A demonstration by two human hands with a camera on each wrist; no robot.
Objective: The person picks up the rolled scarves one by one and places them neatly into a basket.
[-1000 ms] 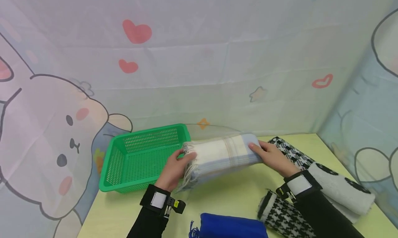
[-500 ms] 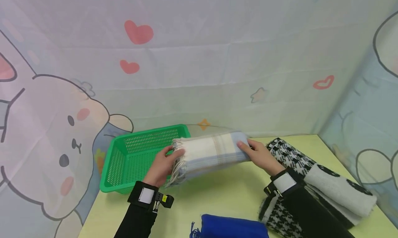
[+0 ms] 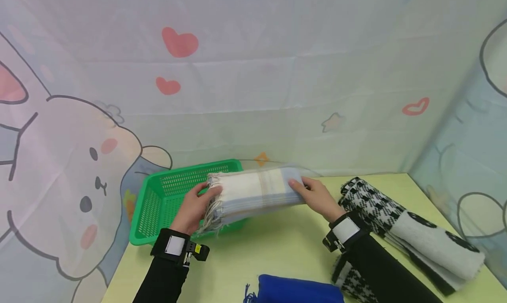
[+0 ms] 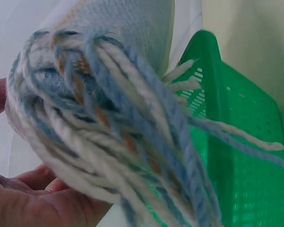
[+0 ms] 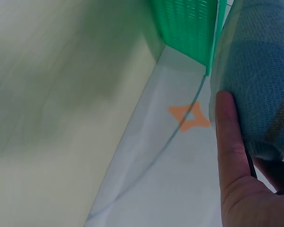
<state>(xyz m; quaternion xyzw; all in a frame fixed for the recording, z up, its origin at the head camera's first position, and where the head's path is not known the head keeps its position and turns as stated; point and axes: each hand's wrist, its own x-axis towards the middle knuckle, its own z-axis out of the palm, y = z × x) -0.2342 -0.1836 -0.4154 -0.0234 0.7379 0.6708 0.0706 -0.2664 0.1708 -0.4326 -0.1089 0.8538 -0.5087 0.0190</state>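
Note:
A folded white and light-blue plaid scarf [image 3: 253,191] hangs above the table, held between both hands. My left hand [image 3: 195,208] grips its fringed end, thumb on top, over the right part of the green basket [image 3: 152,210]. At the other end my right hand [image 3: 318,197] pinches the light-blue edge, thumb on top and fingers behind. In the left wrist view the twisted fringe [image 4: 109,123] dangles in front of the basket's wall. The right wrist view shows the thumb [image 5: 230,142] laid along the scarf's folded end.
A folded blue scarf [image 3: 301,290] lies at the table's front edge. To the right rests a black-and-white patterned scarf [image 3: 412,232]. Another houndstooth piece [image 3: 356,283] is partly hidden under my right sleeve. A printed cloth wall [image 3: 277,96] stands behind the table [image 3: 222,276].
Both hands have carried the plaid scarf leftward, so its fringed end now overlaps the basket. The right forearm has shifted left, uncovering more of the black-and-white scarf.

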